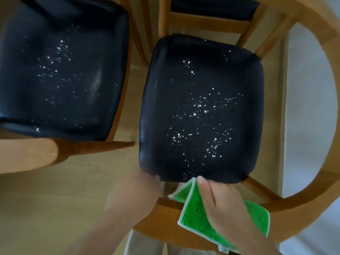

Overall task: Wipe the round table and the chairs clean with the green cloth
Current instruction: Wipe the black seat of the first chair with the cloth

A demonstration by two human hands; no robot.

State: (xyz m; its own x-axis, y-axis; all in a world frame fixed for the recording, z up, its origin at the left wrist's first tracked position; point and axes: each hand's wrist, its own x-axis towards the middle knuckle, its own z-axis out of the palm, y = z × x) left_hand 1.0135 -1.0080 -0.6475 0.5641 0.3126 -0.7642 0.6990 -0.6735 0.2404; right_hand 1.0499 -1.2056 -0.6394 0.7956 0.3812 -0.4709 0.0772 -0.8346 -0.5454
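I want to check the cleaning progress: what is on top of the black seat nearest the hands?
White crumbs lie scattered over the seat. The left hand touches its near corner. The right hand holds the green cloth at the near edge; what lies beneath the hands is hidden.

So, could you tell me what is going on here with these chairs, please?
A person is cleaning chairs. The right hand holds a folded green cloth at the near edge of a dark seat, which is still dotted with white specks. The left hand touches that seat's near left corner. A second seat to the left is speckled too.
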